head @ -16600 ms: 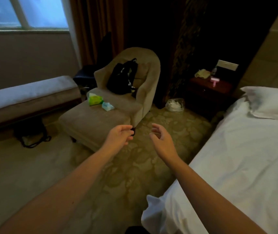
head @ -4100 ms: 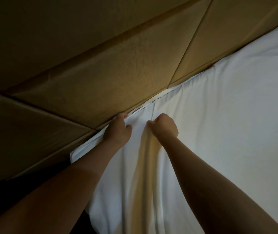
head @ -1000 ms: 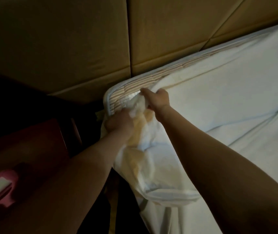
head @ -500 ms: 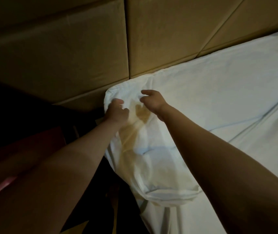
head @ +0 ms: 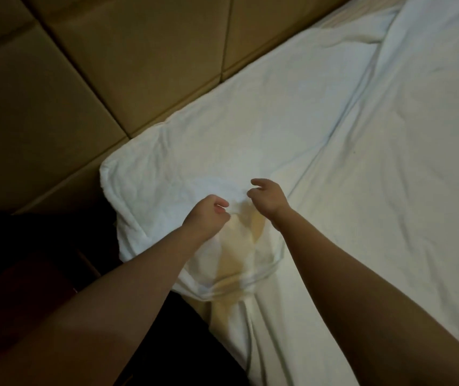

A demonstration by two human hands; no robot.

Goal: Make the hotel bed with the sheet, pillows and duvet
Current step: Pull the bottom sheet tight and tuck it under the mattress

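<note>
Nearest me, my 2 forearms reach up from the bottom of the view over the side of the bed. Between them a loose fold [head: 239, 274] of the white sheet [head: 376, 190] sags off the mattress edge in a slack pouch, not tucked as far as I can judge.

Just beyond that fold, the left hand [head: 208, 211] and the right hand [head: 268, 197] sit side by side, a little apart. Both have fingers loosely curled and neither holds anything. I cannot tell whether they brush the cloth or hover just over it.

The relation that matters: the slack lies on my side of both hands, below the wrists, while the covered mattress corner [head: 128, 174] lies ahead and to the left. The left hand is the nearer of the 2 to that corner, so I judge it suits pinning the corner while the right gathers the pouch.

Farther on, 1 long crease [head: 342, 112] runs diagonally from near the right hand toward the far right. The padded tan headboard [head: 111, 65] backs the bed, and at the far top a bare strip of mattress [head: 345, 19] shows where the sheet falls short.
</note>
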